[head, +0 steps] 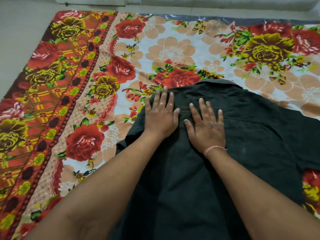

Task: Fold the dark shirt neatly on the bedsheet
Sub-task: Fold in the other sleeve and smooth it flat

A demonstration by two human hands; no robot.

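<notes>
Forearms reach forward over dark shirt (199,179), spread back-up on floral bedsheet (173,52). Left hand (161,115) and right hand (207,125) lie flat, fingers splayed, gripping nothing; likely pressing shoulder area smooth before folding. Collar (218,84) farthest. Right sleeve still extended.

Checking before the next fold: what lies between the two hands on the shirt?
In the head view, only dark shirt fabric lies between the left hand and right hand, with a seam line running across it. Both palms rest flat, open.
</notes>
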